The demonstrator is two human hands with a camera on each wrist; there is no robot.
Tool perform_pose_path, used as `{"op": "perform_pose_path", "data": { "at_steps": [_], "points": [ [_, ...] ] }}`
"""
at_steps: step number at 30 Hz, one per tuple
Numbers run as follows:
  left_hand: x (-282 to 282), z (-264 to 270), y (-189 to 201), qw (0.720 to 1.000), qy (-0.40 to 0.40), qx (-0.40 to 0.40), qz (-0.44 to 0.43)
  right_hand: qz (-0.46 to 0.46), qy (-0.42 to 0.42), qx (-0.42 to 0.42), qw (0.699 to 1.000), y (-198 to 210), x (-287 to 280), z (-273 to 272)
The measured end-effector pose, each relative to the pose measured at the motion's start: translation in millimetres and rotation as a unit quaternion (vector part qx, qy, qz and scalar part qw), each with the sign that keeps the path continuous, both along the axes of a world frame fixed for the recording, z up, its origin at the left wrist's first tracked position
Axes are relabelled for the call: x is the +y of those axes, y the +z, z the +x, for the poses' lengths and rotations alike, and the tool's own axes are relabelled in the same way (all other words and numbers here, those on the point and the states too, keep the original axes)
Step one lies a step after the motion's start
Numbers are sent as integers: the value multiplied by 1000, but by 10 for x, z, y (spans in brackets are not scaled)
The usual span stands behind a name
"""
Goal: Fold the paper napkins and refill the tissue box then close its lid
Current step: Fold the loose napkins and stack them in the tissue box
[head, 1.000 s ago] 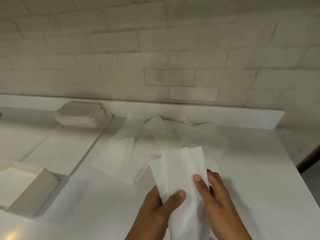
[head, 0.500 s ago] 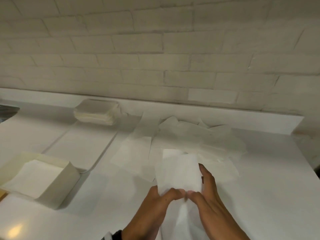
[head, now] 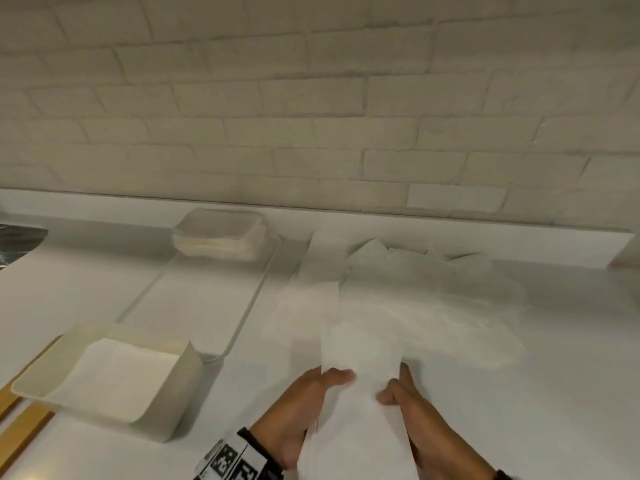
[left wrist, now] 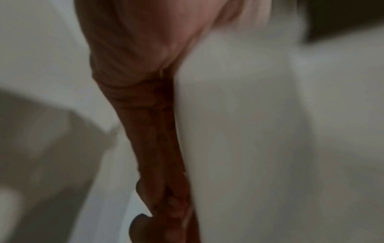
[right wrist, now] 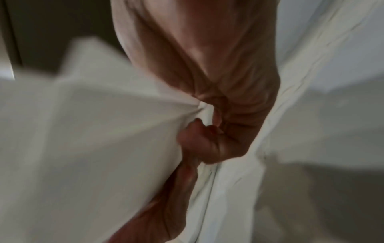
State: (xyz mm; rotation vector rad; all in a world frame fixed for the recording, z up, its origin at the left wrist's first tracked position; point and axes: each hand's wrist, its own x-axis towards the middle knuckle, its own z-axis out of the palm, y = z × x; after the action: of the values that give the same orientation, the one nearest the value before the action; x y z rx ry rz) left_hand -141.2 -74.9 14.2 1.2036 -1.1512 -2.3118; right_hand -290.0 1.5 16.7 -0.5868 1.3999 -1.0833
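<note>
Both hands hold one white paper napkin [head: 360, 362] upright over the counter, low in the head view. My left hand [head: 311, 393] grips its left edge with the thumb on the front face; my right hand [head: 405, 396] pinches its right edge. The wrist views are blurred: the napkin [left wrist: 239, 131] lies flat along the left hand [left wrist: 149, 131], and the right hand [right wrist: 199, 141] pinches the napkin sheet [right wrist: 93, 139]. A loose heap of unfolded napkins [head: 415, 299] lies behind it. The open cream tissue box [head: 187, 382], with white napkins inside, stands at lower left.
A stack of folded napkins [head: 218, 237] sits at the far end of a flat white tray [head: 194, 299], near the brick wall [head: 311, 98]. A wooden strip [head: 20, 431] lies at the bottom left. A dark object [head: 17, 240] shows at the left edge.
The view has swung left, so the tissue box shows more fully. The napkin has been drawn shorter and my thumbs, together half a second ago, have moved apart to its edges.
</note>
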Motion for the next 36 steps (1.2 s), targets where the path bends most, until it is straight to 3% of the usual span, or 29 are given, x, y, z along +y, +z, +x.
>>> {"op": "perform_pose_path", "data": {
  "at_steps": [3,5,9,12,15,18,22,25,29,32,36],
  "points": [
    [-2,-46,-38,996,0,-48,-78,-7,-19,-3,1000,64,6,41],
    [59,-112,4,983,-1,-65,-173,-44,-19,64,997,82,26,6],
    [252,-257,272,915,74,-48,-393,-184,-10,198,963,345,115,-56],
    [376,-305,426,880,119,-3,-459,-250,-14,244,937,506,169,-160],
    [411,-338,315,884,98,-18,-456,-217,32,254,942,337,182,-254],
    [407,-341,25,903,56,-92,-415,-125,96,275,948,24,194,-298],
    [386,-364,-149,927,78,-127,-344,-79,126,296,944,-134,164,-350],
    [333,-348,-26,948,115,-91,-282,-63,113,261,957,-69,92,-352],
    [241,-149,155,970,168,15,-174,-59,114,214,968,47,-75,-134],
    [147,146,184,968,214,65,-118,-84,170,222,956,99,-173,195],
    [-26,743,266,948,289,46,-123,-129,215,273,929,140,-421,690]
  ]
}}
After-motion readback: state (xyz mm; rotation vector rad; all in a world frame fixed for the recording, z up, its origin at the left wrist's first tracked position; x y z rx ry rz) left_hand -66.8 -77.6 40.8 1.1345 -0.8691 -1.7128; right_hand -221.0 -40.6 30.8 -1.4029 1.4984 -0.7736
